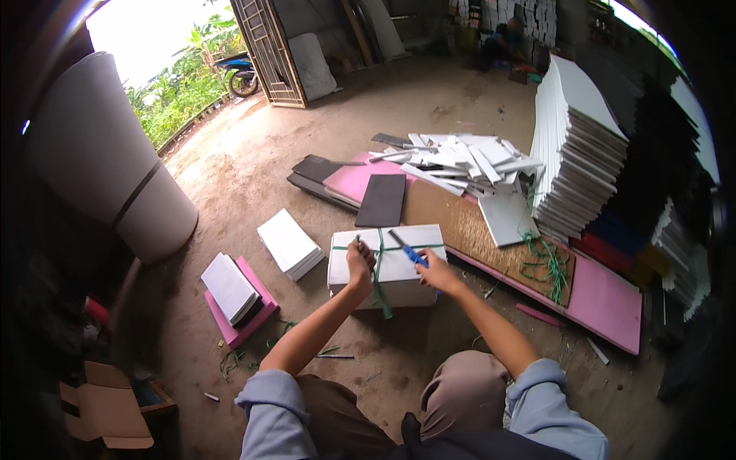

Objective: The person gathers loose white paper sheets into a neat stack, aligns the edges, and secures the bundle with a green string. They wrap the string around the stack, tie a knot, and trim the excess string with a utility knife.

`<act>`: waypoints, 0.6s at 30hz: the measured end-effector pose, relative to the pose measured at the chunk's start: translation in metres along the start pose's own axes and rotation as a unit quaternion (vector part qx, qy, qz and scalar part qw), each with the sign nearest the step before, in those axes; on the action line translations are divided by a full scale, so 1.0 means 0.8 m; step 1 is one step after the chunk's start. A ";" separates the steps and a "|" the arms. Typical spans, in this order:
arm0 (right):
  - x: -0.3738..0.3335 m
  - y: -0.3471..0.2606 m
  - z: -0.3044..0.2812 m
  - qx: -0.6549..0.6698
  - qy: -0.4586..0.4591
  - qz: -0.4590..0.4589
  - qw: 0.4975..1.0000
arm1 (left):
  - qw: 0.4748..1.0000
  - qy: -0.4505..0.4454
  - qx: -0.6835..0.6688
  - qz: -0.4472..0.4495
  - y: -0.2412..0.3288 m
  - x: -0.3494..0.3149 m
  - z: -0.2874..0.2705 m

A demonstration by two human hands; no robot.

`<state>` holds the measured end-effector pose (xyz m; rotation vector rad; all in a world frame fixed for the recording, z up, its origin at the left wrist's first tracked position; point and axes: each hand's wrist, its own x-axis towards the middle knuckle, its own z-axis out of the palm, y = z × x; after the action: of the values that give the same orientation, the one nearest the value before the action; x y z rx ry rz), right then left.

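A bundle of white sheets (418, 294) stands in front of me, with green plastic twine (382, 300) crossed over its top. My left hand (360, 266) is a closed fist on the twine above the bundle's left part; a loose end of twine hangs down the near side. In my right hand (440, 277) is a blue utility knife (415, 255). Its blade end points up and left over the bundle's top, near the crossed twine. Whether the blade touches the twine I cannot tell.
White sheet stacks (285, 239) lie to the left, one on pink foam (270, 300). Beyond the bundle are a dark sheet (382, 201), white offcuts (460, 161) and a tall white stack (571, 146). Green twine (553, 264) lies on a brown board. Another person (502, 44) sits far back.
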<state>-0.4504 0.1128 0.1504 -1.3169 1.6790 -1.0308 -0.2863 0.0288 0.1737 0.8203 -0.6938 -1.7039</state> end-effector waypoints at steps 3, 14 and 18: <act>-0.008 0.041 -0.052 -0.020 0.063 -0.003 0.998 | 0.998 -0.058 -0.016 -0.014 -0.019 0.000 0.055; -0.020 0.155 -0.234 -0.189 0.302 0.038 0.933 | 0.982 -0.169 0.063 0.062 -0.145 0.015 0.226; 0.007 0.225 -0.232 -0.176 0.320 0.057 0.929 | 0.974 -0.100 0.163 0.125 -0.193 0.033 0.229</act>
<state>-0.6870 0.1600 0.0572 -1.1373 2.4971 -1.2080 -0.5254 0.0527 0.1562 0.7522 -1.1889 -1.4757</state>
